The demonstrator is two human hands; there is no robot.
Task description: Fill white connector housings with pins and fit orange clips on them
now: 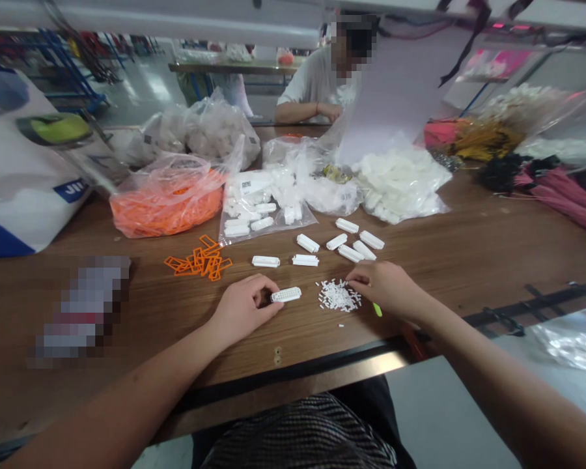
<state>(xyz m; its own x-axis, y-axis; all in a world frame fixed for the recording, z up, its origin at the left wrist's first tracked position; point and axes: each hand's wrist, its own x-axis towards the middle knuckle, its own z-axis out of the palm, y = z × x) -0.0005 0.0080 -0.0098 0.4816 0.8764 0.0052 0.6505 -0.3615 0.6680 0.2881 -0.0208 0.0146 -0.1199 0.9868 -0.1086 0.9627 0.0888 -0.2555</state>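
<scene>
My left hand [244, 303] pinches one end of a white plastic connector housing [287, 295] with rows of small holes facing up. At the right edge of a heap of tiny white plugs [339, 296] is my right hand [385, 288], thumb and fingertips pressed together; whatever they pinch is too small to make out. A bright green tip [377, 310] sticks out below the right hand, and I cannot tell whether it is held. Several more white housings [307, 243] lie beyond both hands. One loose plug [341, 325] lies nearer to me.
Orange rectangular frames [205, 260] lie loose at left, before a bag of orange parts [168, 202]. Bags of white parts [403, 182] line the back. A blurred object [85, 306] lies far left. Pink wire bundles [566, 195] are at right. A person [317, 85] sits opposite.
</scene>
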